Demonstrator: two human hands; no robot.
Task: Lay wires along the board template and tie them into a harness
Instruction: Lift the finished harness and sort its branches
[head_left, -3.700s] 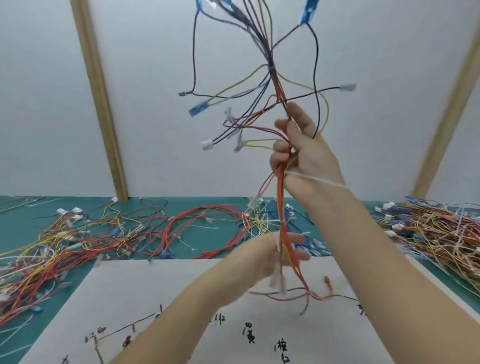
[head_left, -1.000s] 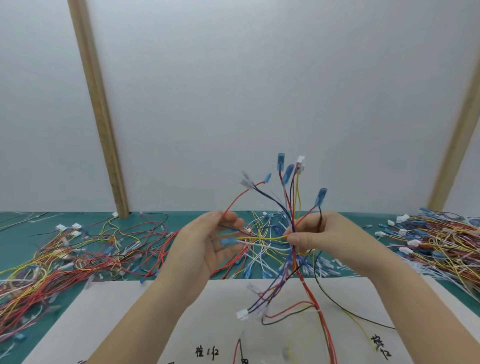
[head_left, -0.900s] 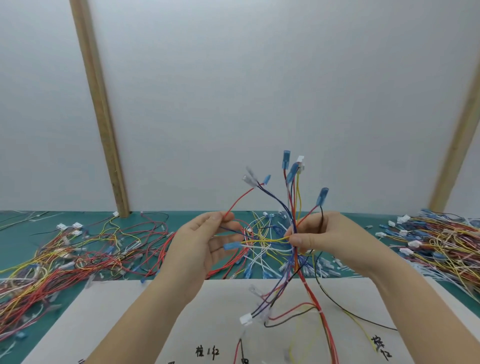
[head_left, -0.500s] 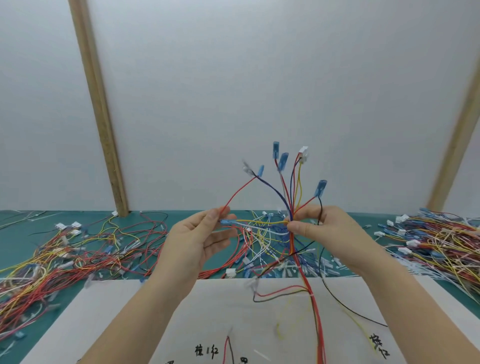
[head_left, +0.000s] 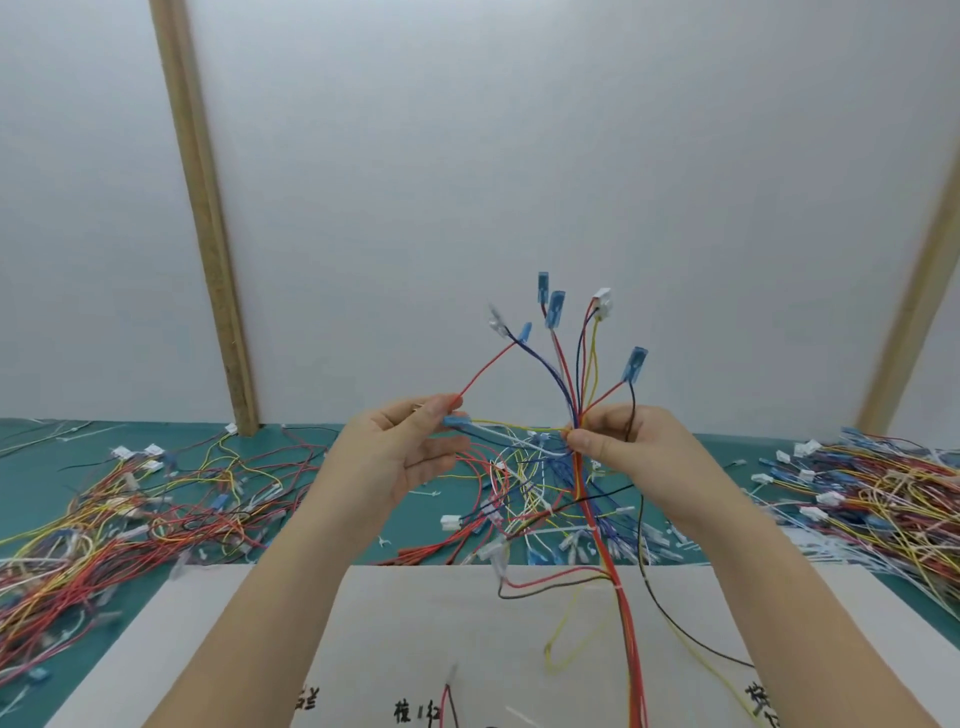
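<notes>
I hold a wire harness (head_left: 575, 395) up in front of the white wall. My right hand (head_left: 618, 447) pinches the bundle where its red, blue, yellow and black wires fan upward to blue and white connectors. My left hand (head_left: 402, 452) pinches a blue connector (head_left: 457, 421) on a yellow wire that runs across to the bundle, and a red wire rises from its fingertips. The harness trunk (head_left: 618, 597) hangs down over the white board template (head_left: 426, 623), which has black handwritten marks near its front edge.
Loose wire piles lie on the green mat: a large red and yellow tangle at the left (head_left: 104, 530), another at the right (head_left: 883, 499), and a smaller heap behind my hands (head_left: 524, 499). Two wooden posts (head_left: 208, 223) stand against the wall.
The harness has come down from overhead to chest height. In the last second my left hand has drawn the blue connector and yellow wire out leftward, and the hanging branches have swung.
</notes>
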